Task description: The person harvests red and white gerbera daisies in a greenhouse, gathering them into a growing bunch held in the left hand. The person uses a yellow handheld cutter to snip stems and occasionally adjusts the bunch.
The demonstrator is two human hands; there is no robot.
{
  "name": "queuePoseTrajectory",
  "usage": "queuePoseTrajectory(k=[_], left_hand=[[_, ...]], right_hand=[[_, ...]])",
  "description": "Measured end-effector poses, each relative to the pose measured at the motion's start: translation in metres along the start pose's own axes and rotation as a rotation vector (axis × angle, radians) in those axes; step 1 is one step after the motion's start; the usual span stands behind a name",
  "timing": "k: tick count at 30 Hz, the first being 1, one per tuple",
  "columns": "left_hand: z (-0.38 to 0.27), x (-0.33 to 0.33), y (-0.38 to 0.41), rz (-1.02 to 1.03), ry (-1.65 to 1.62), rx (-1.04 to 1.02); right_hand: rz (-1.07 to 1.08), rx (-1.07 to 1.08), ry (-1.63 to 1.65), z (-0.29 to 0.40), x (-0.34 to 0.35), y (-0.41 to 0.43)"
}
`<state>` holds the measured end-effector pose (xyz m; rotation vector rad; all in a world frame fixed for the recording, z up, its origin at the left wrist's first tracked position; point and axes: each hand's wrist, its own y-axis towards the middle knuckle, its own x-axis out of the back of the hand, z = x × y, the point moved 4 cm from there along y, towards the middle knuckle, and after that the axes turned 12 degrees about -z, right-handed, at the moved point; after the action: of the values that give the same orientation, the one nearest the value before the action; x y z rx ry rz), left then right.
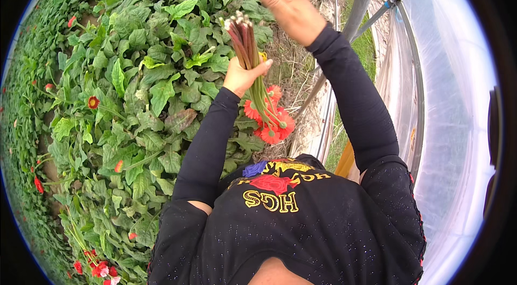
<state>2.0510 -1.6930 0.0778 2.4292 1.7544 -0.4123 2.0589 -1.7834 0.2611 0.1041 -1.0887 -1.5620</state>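
Note:
My left hand [242, 75] grips a bunch of gerbera stems [244, 44], thumb across the front. The cut ends, reddish with pale tips, point up and away from me. Below the fist hang the coral-red gerbera heads [274, 123], facing down towards my chest. Something small and yellow [263, 56] shows behind my thumb; what it is I cannot tell. My right hand [282, 6] is raised up and to the right of the stem ends, apart from them. It is blurred, with fingers extended and nothing visible in it.
A dense bed of gerbera leaves [157, 62] spreads ahead and left, with scattered red blooms [93, 102]. More cut-looking red and pink flowers [101, 269] lie at lower left. Curved metal tubes [361, 0] and clear plastic sheeting [448, 123] line the right, beside dry straw [288, 56].

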Motion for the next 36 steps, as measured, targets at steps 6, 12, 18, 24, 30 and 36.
queuePoseTrajectory(k=[6, 12, 18, 24, 30, 36], left_hand=[[-0.040, 0.029, 0.008, 0.073, -0.274, -0.041], [-0.052, 0.024, 0.007, 0.112, -0.321, 0.010], [-0.044, 0.017, 0.010, 0.101, -0.288, 0.047], [-0.035, 0.025, 0.014, 0.058, -0.277, 0.055], [-0.033, 0.019, 0.019, 0.068, -0.344, 0.050], [-0.031, 0.024, 0.022, 0.013, -0.277, 0.063]], right_hand=[[-0.006, -0.439, -0.073, -0.057, 0.003, -0.074], [-0.107, -0.616, 0.008, -0.070, -0.033, -0.110], [-0.161, -0.828, 0.243, -0.089, -0.048, -0.123], [-0.202, -0.806, 0.259, -0.081, -0.048, -0.125], [-0.210, -0.747, 0.139, -0.082, -0.057, -0.123], [-0.346, -0.819, 0.376, -0.099, -0.060, -0.135]])
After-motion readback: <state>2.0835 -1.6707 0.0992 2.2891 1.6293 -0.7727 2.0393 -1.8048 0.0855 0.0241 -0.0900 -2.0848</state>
